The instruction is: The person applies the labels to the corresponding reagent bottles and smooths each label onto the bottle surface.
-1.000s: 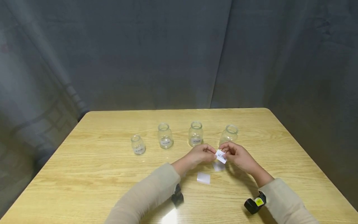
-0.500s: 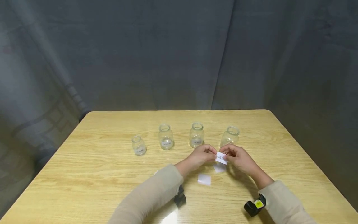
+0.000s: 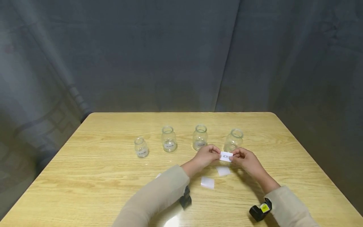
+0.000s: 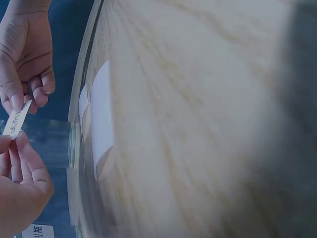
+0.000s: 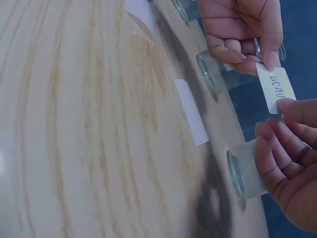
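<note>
A small white label [image 3: 226,156] with dark handwriting is stretched between both hands above the table. My left hand [image 3: 204,157] pinches its left end between thumb and fingertips. The right end is pinched by my right hand [image 3: 250,161]; the right wrist view shows the thumb on the label's written face [image 5: 272,82]. Just behind the hands stands a clear glass jar [image 3: 233,140], its lower part partly hidden by the right fingers. To its left are three more glass jars, such as the nearest one [image 3: 200,135], each bearing a white written label low on its front.
Two white paper pieces [image 3: 223,171] [image 3: 207,182] lie on the wooden table [image 3: 85,176] below the hands, slightly curled in the wrist views. Another white edge [image 3: 158,175] peeks out beside the left sleeve. A grey curtain [image 3: 158,56] hangs behind the table.
The label has turned from a slant to nearly level, and more of its writing shows. The hands have spread slightly apart, both still pinching it. The jars stay put.
</note>
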A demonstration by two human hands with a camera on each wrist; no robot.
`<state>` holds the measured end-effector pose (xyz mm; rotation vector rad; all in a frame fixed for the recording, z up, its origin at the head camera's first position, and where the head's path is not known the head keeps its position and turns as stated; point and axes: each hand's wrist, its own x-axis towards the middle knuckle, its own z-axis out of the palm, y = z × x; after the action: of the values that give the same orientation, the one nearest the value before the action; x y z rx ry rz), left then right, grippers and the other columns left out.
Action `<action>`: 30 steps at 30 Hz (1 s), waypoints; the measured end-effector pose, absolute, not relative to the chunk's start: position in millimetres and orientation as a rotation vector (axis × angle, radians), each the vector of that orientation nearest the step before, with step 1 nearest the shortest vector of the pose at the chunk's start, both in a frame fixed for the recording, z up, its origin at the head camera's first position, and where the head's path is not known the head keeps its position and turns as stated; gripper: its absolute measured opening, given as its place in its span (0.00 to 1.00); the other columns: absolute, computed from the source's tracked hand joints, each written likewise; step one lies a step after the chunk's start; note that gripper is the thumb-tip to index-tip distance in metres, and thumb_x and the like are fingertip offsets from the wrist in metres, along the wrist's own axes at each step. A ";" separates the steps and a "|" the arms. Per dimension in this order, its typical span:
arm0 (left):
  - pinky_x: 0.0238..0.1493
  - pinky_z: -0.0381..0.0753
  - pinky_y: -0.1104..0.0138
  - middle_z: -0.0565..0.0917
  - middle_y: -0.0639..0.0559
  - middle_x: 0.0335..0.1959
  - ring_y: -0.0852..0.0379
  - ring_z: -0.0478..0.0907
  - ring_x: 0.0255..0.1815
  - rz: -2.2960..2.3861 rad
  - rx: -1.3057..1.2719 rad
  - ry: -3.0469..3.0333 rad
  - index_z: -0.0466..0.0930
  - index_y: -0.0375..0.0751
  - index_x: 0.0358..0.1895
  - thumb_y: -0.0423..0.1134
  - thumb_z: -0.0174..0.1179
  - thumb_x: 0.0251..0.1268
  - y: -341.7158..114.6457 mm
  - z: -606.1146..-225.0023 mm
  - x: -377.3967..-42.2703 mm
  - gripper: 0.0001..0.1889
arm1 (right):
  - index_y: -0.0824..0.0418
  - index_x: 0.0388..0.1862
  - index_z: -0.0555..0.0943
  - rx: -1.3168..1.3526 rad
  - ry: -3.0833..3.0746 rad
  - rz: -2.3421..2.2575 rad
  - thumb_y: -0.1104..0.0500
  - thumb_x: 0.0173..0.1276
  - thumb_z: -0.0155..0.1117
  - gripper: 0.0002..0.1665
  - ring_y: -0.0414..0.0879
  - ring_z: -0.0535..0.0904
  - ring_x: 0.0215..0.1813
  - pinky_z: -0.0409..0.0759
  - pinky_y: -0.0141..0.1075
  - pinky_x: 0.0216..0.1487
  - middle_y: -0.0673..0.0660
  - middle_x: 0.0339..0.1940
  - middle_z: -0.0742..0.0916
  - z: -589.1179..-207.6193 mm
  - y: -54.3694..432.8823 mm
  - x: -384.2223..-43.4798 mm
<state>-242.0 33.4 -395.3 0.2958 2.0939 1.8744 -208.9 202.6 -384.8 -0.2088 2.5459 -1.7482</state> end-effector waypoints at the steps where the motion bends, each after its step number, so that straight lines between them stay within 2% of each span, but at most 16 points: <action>1: 0.36 0.77 0.66 0.73 0.50 0.25 0.59 0.72 0.27 1.875 0.293 2.096 0.73 0.32 0.31 0.26 0.56 0.52 34.2 -395.5 -242.5 0.04 | 0.75 0.36 0.69 -0.198 2.530 -1.764 0.68 0.58 0.56 0.11 0.42 0.74 0.29 0.76 0.33 0.30 0.57 0.27 0.76 -385.2 203.0 -209.3; 8: 0.35 0.78 0.67 0.73 0.50 0.25 0.59 0.73 0.27 1.897 0.265 2.112 0.73 0.31 0.31 0.26 0.56 0.52 41.3 -397.7 -247.2 0.03 | 0.76 0.35 0.68 -0.152 2.526 -1.787 0.69 0.59 0.55 0.10 0.43 0.75 0.30 0.77 0.34 0.32 0.56 0.26 0.76 -387.5 205.4 -213.4; 13: 0.34 0.78 0.68 0.73 0.50 0.24 0.60 0.72 0.25 1.898 0.235 2.130 0.74 0.31 0.30 0.26 0.56 0.51 46.1 -399.4 -249.6 0.03 | 0.76 0.35 0.69 -0.114 2.542 -1.801 0.67 0.59 0.56 0.11 0.39 0.74 0.29 0.77 0.32 0.31 0.54 0.26 0.77 -391.2 207.8 -216.3; 22: 0.30 0.77 0.70 0.75 0.52 0.21 0.61 0.73 0.22 1.854 0.220 2.225 0.75 0.32 0.28 0.26 0.58 0.49 55.8 -399.6 -250.9 0.03 | 0.65 0.29 0.73 -0.107 2.572 -1.861 0.57 0.56 0.61 0.11 0.38 0.74 0.26 0.75 0.29 0.26 0.48 0.22 0.78 -405.6 219.3 -222.8; 30: 0.20 0.71 0.75 0.74 0.55 0.19 0.62 0.69 0.19 1.755 0.189 2.380 0.76 0.37 0.25 0.28 0.60 0.48 62.9 -398.4 -253.5 0.03 | 0.72 0.31 0.72 -0.009 2.636 -1.783 0.64 0.59 0.56 0.09 0.43 0.71 0.23 0.72 0.33 0.21 0.51 0.21 0.76 -395.7 217.0 -222.6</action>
<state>-253.5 62.9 -398.4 0.1894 2.3804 1.7554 -222.6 217.0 -395.7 -0.0086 2.6356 -1.7831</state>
